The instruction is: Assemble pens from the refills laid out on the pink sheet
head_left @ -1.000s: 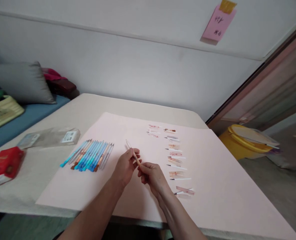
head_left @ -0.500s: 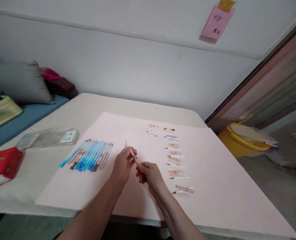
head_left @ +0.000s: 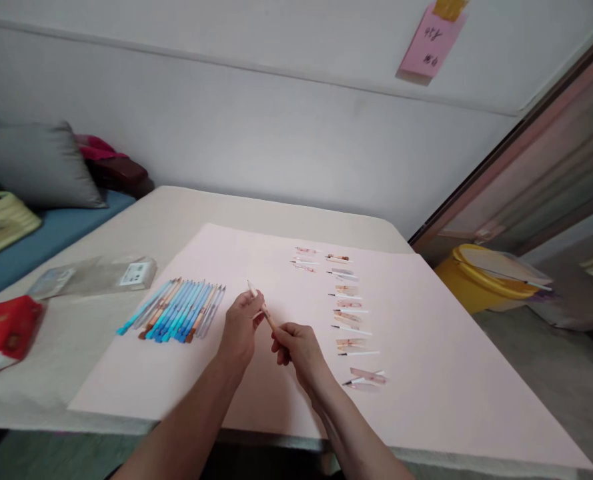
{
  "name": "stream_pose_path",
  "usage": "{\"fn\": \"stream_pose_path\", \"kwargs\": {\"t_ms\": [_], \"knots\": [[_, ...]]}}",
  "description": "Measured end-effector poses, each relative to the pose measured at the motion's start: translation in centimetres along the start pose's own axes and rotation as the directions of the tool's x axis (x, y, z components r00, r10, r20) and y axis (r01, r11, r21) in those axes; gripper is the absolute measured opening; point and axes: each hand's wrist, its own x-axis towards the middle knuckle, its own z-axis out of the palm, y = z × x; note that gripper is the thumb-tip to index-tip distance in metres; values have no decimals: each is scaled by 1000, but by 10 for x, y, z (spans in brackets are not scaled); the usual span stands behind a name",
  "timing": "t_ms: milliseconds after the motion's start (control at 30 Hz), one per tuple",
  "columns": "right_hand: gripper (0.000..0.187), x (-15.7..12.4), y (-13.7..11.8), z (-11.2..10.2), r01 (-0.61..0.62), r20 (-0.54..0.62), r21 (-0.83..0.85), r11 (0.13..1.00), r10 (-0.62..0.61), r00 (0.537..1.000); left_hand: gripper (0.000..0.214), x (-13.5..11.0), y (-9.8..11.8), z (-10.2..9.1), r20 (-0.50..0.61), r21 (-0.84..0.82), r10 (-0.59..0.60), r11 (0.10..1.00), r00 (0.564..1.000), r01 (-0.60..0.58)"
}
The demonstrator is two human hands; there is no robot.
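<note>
Both hands meet over a pink paper sheet [head_left: 426,373] on the table. My left hand [head_left: 240,327] and my right hand [head_left: 299,347] pinch the same thin pen [head_left: 260,304], which slants up to the left, its pale tip poking out above the left fingers. A row of several blue and orange pens [head_left: 179,311] lies side by side to the left of the hands. To the right, pen caps and thin refills [head_left: 349,313] are laid out in a column down the sheet.
A clear plastic packet [head_left: 93,275] and a red tissue pack [head_left: 3,331] lie on the beige table [head_left: 141,227] at left. Grey cushion [head_left: 36,163] on a blue mat beyond. Yellow bucket [head_left: 481,280] on the floor at right. Pink note [head_left: 429,47] on the wall.
The hands and the pen drifted slightly left and away; the left hand slid a little apart from the right along the pen. Everything on the sheet stays put.
</note>
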Motion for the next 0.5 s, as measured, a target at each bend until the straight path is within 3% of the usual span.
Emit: {"fn": "stream_pose_path", "kwargs": {"t_ms": [267, 500], "knots": [[19, -1, 0, -1, -9, 36, 35, 999, 7, 999, 26, 2, 5, -1, 31, 15, 21, 1000, 999, -22], [17, 1, 1, -2, 44, 11, -57, 997, -44, 999, 24, 4, 2, -3, -6, 43, 1, 999, 1000, -1]]}}
